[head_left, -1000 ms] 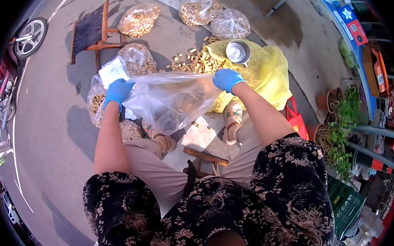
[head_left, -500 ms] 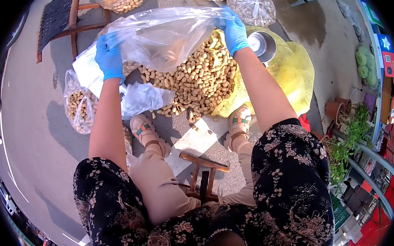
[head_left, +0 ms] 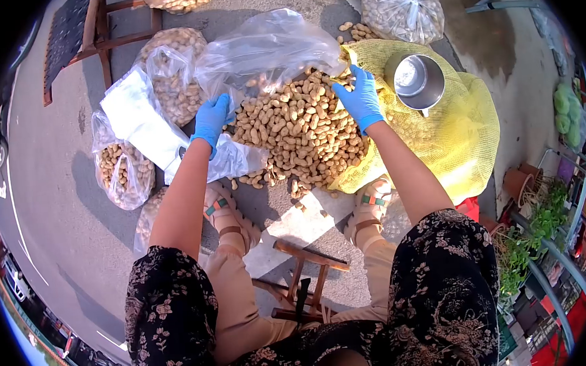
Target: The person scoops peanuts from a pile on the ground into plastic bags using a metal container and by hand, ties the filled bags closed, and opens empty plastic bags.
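Observation:
A clear plastic bag point(head_left: 264, 47) lies spread over the far side of a heap of peanuts point(head_left: 303, 125), its mouth toward me. My left hand point(head_left: 211, 123), in a blue glove, is closed on the bag's left edge. At the bag's right corner, over the peanuts, is my blue-gloved right hand point(head_left: 362, 99); its fingertips meet the film, with the thumb a little apart from them. Beneath the heap's right side spreads a yellow mesh sack point(head_left: 451, 133). On the sack rests a metal cup point(head_left: 420, 82), to the right of my right hand.
Filled peanut bags stand at the left point(head_left: 126, 168), behind my left hand point(head_left: 175, 69) and at the back right point(head_left: 403, 12). Flat white plastic bags point(head_left: 134, 109) lie left of the heap. A wooden chair point(head_left: 99, 34) is far left; a wooden stool point(head_left: 305, 276) is between my legs.
Both hands have come down and nearer to me, the left also moving right. The plastic bag, held up and stretched before, now lies lower across the heap's back. The view has shifted slightly.

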Demonstrator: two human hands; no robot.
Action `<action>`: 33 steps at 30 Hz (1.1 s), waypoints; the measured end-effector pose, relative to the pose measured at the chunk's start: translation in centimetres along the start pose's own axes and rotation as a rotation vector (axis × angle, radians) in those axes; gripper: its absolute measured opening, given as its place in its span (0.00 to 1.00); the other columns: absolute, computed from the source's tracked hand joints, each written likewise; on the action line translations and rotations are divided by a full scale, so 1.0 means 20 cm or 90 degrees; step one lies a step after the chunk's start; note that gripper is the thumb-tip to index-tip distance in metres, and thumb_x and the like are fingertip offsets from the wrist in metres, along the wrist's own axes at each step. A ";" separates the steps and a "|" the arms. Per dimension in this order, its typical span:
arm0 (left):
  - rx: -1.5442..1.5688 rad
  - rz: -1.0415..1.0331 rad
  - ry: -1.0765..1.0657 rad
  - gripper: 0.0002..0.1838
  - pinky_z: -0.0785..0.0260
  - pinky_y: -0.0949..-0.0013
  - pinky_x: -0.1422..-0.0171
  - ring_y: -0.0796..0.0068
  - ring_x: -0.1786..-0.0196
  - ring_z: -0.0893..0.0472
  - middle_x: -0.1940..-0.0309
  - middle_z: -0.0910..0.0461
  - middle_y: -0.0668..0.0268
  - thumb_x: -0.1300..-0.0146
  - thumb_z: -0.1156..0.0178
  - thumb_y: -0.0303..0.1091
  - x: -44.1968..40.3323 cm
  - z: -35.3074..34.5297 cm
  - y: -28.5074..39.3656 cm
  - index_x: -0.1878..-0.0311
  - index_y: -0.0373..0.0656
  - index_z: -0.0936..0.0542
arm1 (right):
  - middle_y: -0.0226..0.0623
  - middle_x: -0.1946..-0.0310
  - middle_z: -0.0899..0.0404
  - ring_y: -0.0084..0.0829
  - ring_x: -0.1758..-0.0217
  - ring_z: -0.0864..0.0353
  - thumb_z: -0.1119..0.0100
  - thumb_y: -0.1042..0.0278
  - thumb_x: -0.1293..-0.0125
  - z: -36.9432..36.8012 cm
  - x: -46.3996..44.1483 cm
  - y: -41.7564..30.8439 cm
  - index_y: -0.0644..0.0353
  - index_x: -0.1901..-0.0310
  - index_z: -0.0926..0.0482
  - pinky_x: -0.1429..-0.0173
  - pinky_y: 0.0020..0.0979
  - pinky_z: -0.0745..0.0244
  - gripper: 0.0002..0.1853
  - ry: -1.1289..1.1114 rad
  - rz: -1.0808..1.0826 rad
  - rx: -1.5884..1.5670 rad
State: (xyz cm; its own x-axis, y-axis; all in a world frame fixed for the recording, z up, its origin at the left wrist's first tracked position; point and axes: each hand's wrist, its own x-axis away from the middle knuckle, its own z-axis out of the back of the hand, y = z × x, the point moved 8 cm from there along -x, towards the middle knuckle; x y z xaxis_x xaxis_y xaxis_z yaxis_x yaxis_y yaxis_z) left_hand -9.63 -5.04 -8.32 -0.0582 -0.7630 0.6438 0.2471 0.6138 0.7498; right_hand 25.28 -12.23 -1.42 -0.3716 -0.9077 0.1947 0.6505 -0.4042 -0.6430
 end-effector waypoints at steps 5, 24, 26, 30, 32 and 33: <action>-0.137 -0.021 -0.021 0.19 0.30 0.74 0.59 0.81 0.68 0.25 0.70 0.21 0.69 0.38 0.44 0.46 0.04 0.06 0.05 0.60 0.37 0.20 | 0.50 0.46 0.34 0.45 0.46 0.31 0.36 0.54 0.46 -0.06 0.27 -0.27 0.62 0.43 0.33 0.43 0.39 0.33 0.32 -0.130 0.256 0.084; -0.042 0.011 -0.100 0.19 0.31 0.72 0.48 0.77 0.58 0.24 0.60 0.22 0.67 0.41 0.40 0.39 0.12 0.05 -0.09 0.50 0.39 0.24 | 0.44 0.45 0.36 0.44 0.43 0.36 0.42 0.46 0.45 -0.33 0.45 -0.50 0.61 0.40 0.37 0.42 0.44 0.40 0.37 -0.121 0.362 0.328; -0.187 -0.077 -0.137 0.30 0.34 0.71 0.44 0.73 0.52 0.25 0.54 0.24 0.62 0.48 0.33 0.42 0.14 0.08 -0.06 0.44 0.41 0.29 | 0.40 0.53 0.32 0.39 0.49 0.33 0.42 0.54 0.46 -0.38 0.55 -0.61 0.62 0.46 0.31 0.48 0.39 0.36 0.29 -0.167 0.447 0.179; -0.623 -0.361 -0.126 0.43 0.34 0.63 0.42 0.60 0.44 0.26 0.47 0.27 0.54 0.58 0.29 0.46 0.30 0.14 -0.02 0.38 0.45 0.36 | 0.38 0.61 0.31 0.37 0.55 0.32 0.43 0.58 0.47 -0.55 0.69 -0.71 0.62 0.51 0.29 0.53 0.37 0.35 0.24 -0.229 0.486 0.129; -0.837 -0.392 -0.127 0.41 0.33 0.61 0.44 0.58 0.46 0.25 0.47 0.26 0.55 0.57 0.31 0.45 0.42 0.16 -0.08 0.38 0.45 0.36 | 0.38 0.60 0.31 0.38 0.55 0.32 0.43 0.58 0.46 -0.65 0.71 -0.69 0.62 0.51 0.29 0.52 0.37 0.35 0.22 -0.257 0.445 0.150; -0.897 -0.327 -0.208 0.33 0.31 0.60 0.47 0.58 0.51 0.22 0.52 0.23 0.56 0.55 0.34 0.41 0.42 0.20 -0.21 0.44 0.45 0.31 | 0.39 0.60 0.31 0.38 0.55 0.32 0.44 0.59 0.46 -0.68 0.72 -0.68 0.61 0.52 0.29 0.52 0.37 0.35 0.21 -0.277 0.433 0.175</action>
State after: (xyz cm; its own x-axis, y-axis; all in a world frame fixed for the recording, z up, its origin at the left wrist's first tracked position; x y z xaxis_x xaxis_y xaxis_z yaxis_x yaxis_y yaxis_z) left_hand -14.96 -13.13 -5.43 -0.5771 -0.6341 0.5146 0.8105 -0.5218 0.2660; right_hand 2.04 -18.29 0.00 0.4096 -0.9023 0.1344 0.7982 0.2831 -0.5317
